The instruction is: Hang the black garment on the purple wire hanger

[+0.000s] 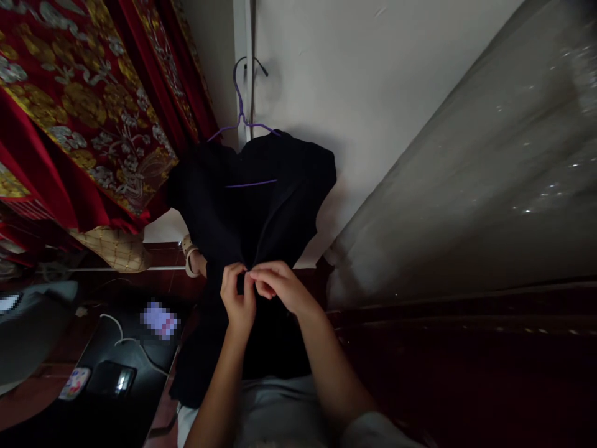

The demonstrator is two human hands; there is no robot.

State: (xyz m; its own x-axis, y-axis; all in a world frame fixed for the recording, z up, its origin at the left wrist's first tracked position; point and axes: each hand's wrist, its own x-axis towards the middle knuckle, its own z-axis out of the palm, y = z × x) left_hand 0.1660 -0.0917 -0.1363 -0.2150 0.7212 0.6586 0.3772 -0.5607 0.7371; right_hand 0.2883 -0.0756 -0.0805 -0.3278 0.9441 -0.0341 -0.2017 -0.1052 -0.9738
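A black garment (298,168) hangs on a purple wire hanger (241,115), whose hook loops over a narrow white pole. Its front opening forms a V that narrows down to my fingers. My left hand (237,295) pinches the left edge of the garment at the bottom of that V. Right beside it, my right hand (276,283) pinches the cloth at the same spot, with thumb and forefinger together. The fingertips of both hands nearly touch. Whether a button or fastener lies between them is too small and dark to tell.
Red embroidered cloth (93,112) hangs at the upper left. A pale sparkling fabric (443,186) drapes on the right, over dark red cloth (466,379). At lower left, a black table (153,351) bears a lit phone (160,320), a cable and a dark device (112,378).
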